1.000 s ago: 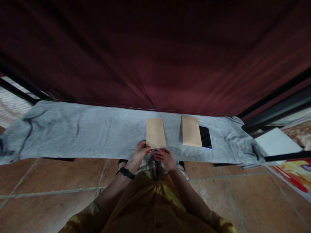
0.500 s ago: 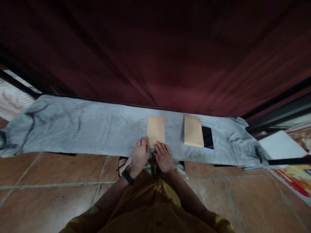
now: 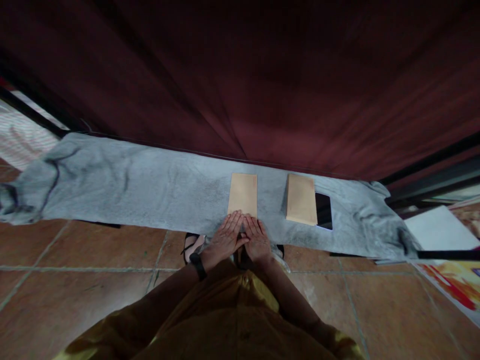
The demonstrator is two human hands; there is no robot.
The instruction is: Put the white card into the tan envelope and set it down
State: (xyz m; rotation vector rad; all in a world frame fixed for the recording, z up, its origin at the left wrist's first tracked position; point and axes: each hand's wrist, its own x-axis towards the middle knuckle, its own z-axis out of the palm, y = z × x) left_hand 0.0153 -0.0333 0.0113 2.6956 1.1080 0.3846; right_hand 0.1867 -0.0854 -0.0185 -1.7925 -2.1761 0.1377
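Observation:
A tan envelope [image 3: 243, 192] lies flat on a long grey cloth [image 3: 142, 187]. My left hand [image 3: 225, 236] and my right hand [image 3: 255, 236] rest side by side with fingers stretched flat on the envelope's near end, covering that edge. Neither hand grips anything. A black band circles my left wrist. To the right lies a stack of tan envelopes [image 3: 300, 199], with a dark phone [image 3: 323, 210] beside it on the cloth.
A dark red curtain [image 3: 240, 85] hangs behind the cloth. Brown floor tiles [image 3: 75, 280] lie in front. White sheets [image 3: 440, 230] and a colourful mat [image 3: 455, 280] are at the right. Sandalled feet [image 3: 193, 246] show below the cloth edge.
My hands let go of the envelope's near edge and came to lie flat together on it. The view shifted slightly left.

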